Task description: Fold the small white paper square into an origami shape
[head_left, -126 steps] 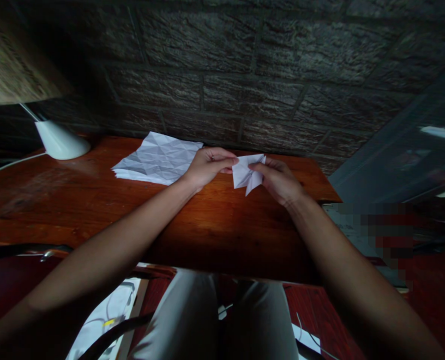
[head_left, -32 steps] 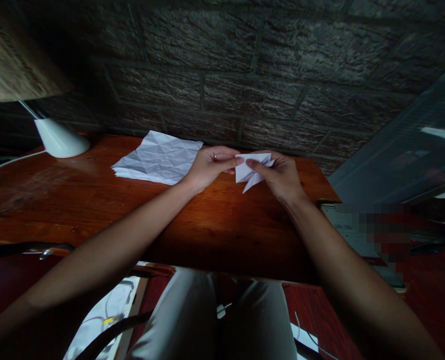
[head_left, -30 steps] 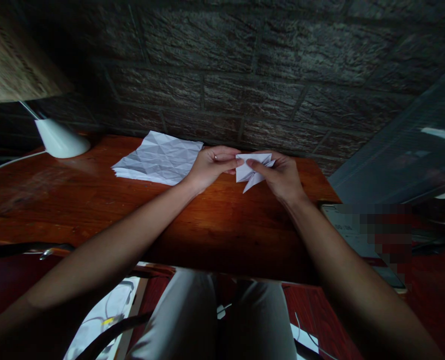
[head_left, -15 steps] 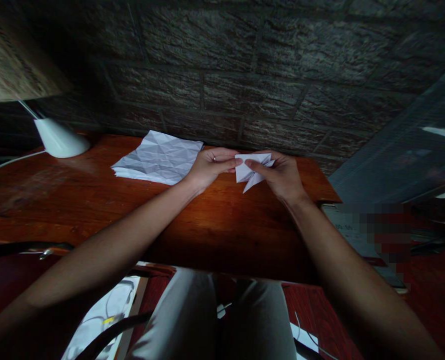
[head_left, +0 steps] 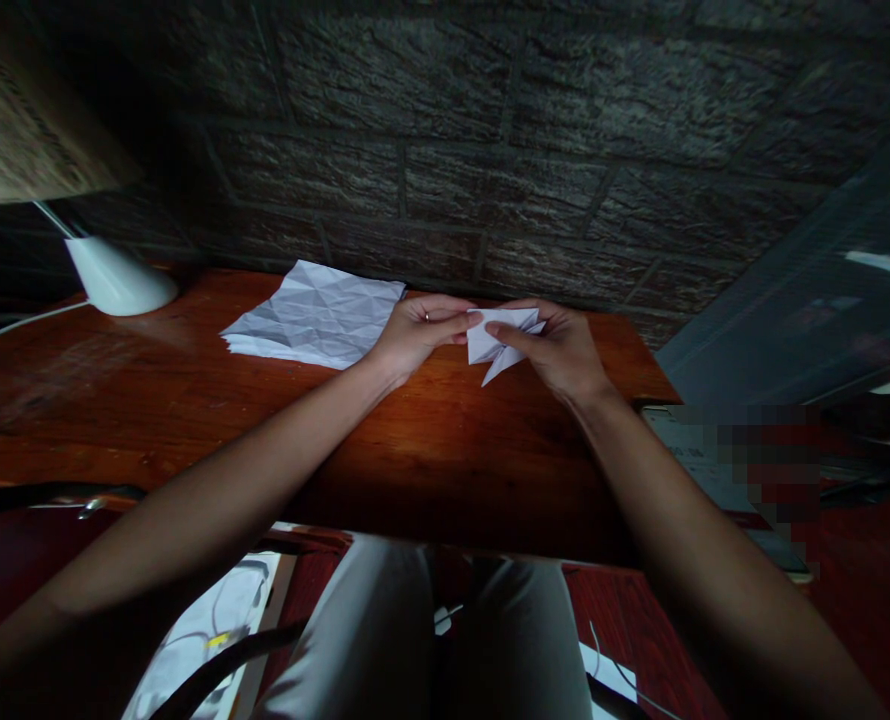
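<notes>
Two bare hands work over a small piece of folded white paper (head_left: pixel 481 346), held just right of the center of the frame above a reddish-brown wooden table (head_left: pixel 430 450). The left hand (head_left: pixel 422 332), wearing a ring (head_left: pixel 427 317), pinches the paper's upper left edge between thumb and fingers. The right hand (head_left: pixel 561 345) grips it from the other side, its thumb laid flat across the face and its fingers mostly hidden behind. Pointed flaps fan out at the right of the paper, and one sharp tip angles down below the right thumb.

Near the left hand, left of center, a stack of white sheets (head_left: pixel 314 315) rests on the table, the top one crisscrossed with creases. Farther off, at the left of the frame, stands a lamp with a white cone-shaped base (head_left: pixel 119 280) and a rough tan shade (head_left: pixel 32 120); a white cord (head_left: pixel 25 325) trails to the frame's edge. A dark brick-patterned wall (head_left: pixel 430 110) fills the top of the frame, a grey panel (head_left: pixel 782 280) slanting along its right side. The person's light trousers (head_left: pixel 362 640) show at bottom center, with dark red flooring (head_left: pixel 655 620) to their right. A patch at the lower right is pixelated beyond reading.
</notes>
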The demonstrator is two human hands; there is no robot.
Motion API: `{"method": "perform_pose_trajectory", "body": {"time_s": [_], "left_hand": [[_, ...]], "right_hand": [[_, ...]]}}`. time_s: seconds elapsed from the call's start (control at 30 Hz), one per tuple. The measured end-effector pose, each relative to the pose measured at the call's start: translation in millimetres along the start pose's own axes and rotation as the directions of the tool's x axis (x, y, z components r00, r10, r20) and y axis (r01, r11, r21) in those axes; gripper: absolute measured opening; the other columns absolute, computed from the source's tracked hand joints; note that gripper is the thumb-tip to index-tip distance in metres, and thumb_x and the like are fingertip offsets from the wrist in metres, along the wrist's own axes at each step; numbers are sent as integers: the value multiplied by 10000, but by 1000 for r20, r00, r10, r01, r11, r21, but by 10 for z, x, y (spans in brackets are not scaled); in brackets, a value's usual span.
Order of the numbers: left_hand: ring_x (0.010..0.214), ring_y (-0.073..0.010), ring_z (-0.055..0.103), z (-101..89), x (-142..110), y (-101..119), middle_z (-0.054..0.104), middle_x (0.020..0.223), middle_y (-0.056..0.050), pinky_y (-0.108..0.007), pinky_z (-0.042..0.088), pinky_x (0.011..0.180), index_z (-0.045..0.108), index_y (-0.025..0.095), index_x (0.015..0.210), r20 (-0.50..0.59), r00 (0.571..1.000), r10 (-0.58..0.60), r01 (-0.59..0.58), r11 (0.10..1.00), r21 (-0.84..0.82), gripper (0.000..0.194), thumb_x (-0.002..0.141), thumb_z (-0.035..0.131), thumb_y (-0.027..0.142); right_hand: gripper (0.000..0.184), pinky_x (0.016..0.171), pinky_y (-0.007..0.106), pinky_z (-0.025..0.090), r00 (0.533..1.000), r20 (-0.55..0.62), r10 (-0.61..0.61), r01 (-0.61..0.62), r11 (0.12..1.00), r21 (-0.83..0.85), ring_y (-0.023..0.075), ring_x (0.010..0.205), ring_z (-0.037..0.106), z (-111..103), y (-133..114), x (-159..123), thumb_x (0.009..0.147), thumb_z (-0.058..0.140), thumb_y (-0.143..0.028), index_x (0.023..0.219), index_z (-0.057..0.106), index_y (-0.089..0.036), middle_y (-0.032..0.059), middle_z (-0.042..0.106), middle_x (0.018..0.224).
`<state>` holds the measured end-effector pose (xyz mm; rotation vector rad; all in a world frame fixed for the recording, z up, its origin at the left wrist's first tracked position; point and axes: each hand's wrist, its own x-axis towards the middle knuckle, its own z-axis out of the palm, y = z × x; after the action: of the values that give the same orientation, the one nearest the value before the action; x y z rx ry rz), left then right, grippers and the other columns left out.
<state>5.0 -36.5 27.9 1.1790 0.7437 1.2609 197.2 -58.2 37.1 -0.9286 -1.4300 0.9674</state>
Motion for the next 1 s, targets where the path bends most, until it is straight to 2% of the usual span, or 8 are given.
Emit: {"method": "perform_pose_trajectory", "body": {"time_s": [0.37, 0.5, 0.73, 1.0], "left_hand": [[800, -156, 749, -5, 27, 18, 828, 876, -43, -288, 605, 759, 825, 172, 852, 12, 999, 38, -37, 998, -42, 383, 570, 1002, 362], [788, -148, 742, -16, 40, 11, 823, 858, -40, -278, 598, 741, 818, 168, 832, 1, 999, 34, -34, 998, -52, 354, 571, 997, 327], [821, -152, 745, -29, 37, 4, 826, 898, -44, -287, 605, 770, 822, 168, 869, 18, 1000, 19, -18, 1000, -21, 316, 627, 968, 311], [810, -154, 742, -18, 40, -8, 824, 889, -45, -293, 601, 766, 816, 166, 901, -6, 998, 60, -59, 995, 75, 291, 681, 927, 320]], "right_hand": [[170, 723, 321, 535, 1000, -5, -17, 17, 998, 60, 155, 700, 656, -14, 6, 42, 700, 904, -371, 803, 828, -258, -26, 796, 811], [171, 792, 355, 562, 999, 54, 8, -10, 999, 38, 173, 742, 677, -31, 3, 33, 676, 897, -330, 814, 828, -256, -17, 806, 838], [172, 775, 356, 554, 998, 62, 7, -11, 998, 57, 166, 719, 661, -20, 4, 20, 673, 899, -302, 810, 812, -249, -13, 796, 832], [253, 755, 367, 547, 999, 24, 36, -36, 999, 9, 182, 738, 658, 1, 24, 18, 681, 900, -361, 870, 794, -232, 8, 797, 879]]}}
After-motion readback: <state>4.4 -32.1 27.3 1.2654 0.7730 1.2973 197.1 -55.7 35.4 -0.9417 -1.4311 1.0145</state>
